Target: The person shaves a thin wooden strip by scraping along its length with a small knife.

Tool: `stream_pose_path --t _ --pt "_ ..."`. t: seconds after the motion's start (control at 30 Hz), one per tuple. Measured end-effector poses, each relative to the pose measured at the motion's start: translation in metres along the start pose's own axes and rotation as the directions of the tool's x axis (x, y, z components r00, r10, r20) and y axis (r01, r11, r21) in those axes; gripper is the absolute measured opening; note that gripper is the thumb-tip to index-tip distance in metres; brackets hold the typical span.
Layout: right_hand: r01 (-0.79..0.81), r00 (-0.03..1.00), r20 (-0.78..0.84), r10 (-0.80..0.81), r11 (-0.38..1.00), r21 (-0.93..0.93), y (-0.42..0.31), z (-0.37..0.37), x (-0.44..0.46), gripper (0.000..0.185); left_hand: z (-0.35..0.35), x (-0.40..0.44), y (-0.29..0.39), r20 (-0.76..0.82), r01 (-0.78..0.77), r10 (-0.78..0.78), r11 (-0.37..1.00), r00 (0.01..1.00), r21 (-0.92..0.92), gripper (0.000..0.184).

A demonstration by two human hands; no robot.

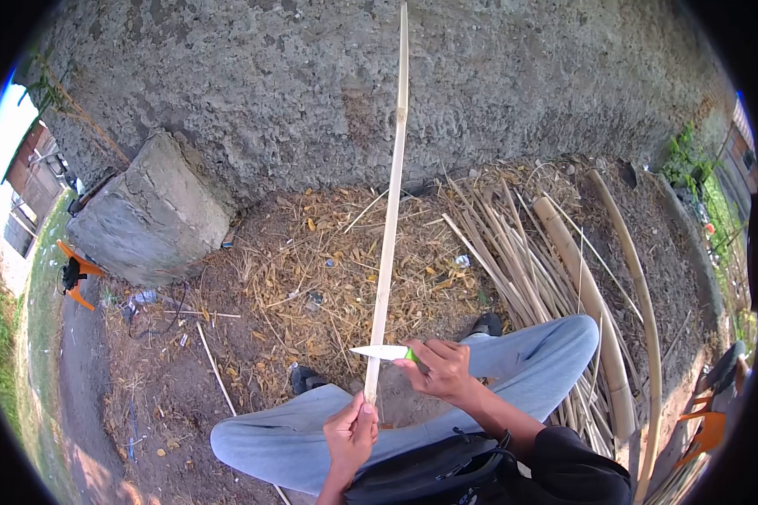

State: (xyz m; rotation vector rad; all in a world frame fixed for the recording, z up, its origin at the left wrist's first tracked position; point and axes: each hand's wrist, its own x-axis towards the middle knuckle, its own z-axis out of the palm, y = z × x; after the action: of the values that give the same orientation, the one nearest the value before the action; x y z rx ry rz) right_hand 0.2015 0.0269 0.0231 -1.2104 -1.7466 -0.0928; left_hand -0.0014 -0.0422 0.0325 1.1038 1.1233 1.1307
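A long pale bamboo strip (pixel 387 244) runs upward from my lap toward the wall. My left hand (pixel 353 431) is closed around its lower end. In my right hand (pixel 436 368) is a knife (pixel 381 352) with a green handle, its fingers wrapped round that handle. The knife's pale blade points left and lies across the strip, a little above my left hand. Most of the handle is hidden by the fingers.
A rough wall (pixel 312 93) stands ahead, with a concrete block (pixel 156 215) at the left. Split bamboo strips (pixel 518 261) and thicker poles (pixel 585 282) lie to the right. Dry leaves and shavings cover the ground. Orange chairs show at both edges, beside a person at the right.
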Motion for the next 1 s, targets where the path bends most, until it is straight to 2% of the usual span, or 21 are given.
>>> stream_pose_path --t 0.2,0.4,0.47,0.6,0.67,0.73,0.83,0.97,1.0 --pt "-0.034 0.999 0.008 0.034 0.999 -0.021 0.004 0.001 0.002 0.026 0.004 -0.008 0.002 -0.002 -0.009 0.010 0.999 1.000 0.041 0.019" --pt "-0.080 0.995 -0.058 0.080 0.997 -0.002 0.016 0.000 0.017 0.022 0.003 -0.014 0.001 0.020 -0.050 0.048 0.994 0.999 0.093 0.018" --pt "-0.172 0.981 -0.101 0.168 0.984 -0.036 0.024 -0.004 0.026 0.020 0.003 -0.016 0.003 0.050 -0.088 0.083 0.989 0.995 0.122 0.019" --pt "-0.180 0.962 -0.218 0.167 0.983 -0.042 0.050 -0.002 0.038 0.018 0.001 -0.020 0.009 0.078 -0.117 0.103 0.973 0.992 0.201 0.015" --pt "-0.162 0.963 -0.227 0.146 0.986 -0.051 0.059 -0.005 0.042 0.019 -0.001 -0.021 0.010 0.101 -0.151 0.131 0.964 0.986 0.219 0.014" --pt "-0.138 0.974 -0.192 0.123 0.988 -0.067 0.056 -0.012 0.048 0.020 -0.002 -0.026 0.007 0.008 -0.175 0.192 0.876 0.981 0.449 0.032" --pt "-0.162 0.959 -0.247 0.140 0.984 -0.072 0.064 -0.008 0.053 0.020 -0.007 -0.028 0.010 0.019 -0.131 0.138 0.878 0.990 0.459 0.033" --pt "-0.143 0.964 -0.237 0.123 0.987 -0.073 0.067 -0.006 0.056 0.020 -0.017 -0.031 -0.002 -0.019 -0.085 0.103 0.900 0.995 0.428 0.033" --pt "-0.188 0.951 -0.258 0.169 0.981 -0.052 0.073 -0.003 0.055 0.020 -0.021 -0.032 -0.007 -0.006 -0.102 0.115 0.906 0.993 0.410 0.033"
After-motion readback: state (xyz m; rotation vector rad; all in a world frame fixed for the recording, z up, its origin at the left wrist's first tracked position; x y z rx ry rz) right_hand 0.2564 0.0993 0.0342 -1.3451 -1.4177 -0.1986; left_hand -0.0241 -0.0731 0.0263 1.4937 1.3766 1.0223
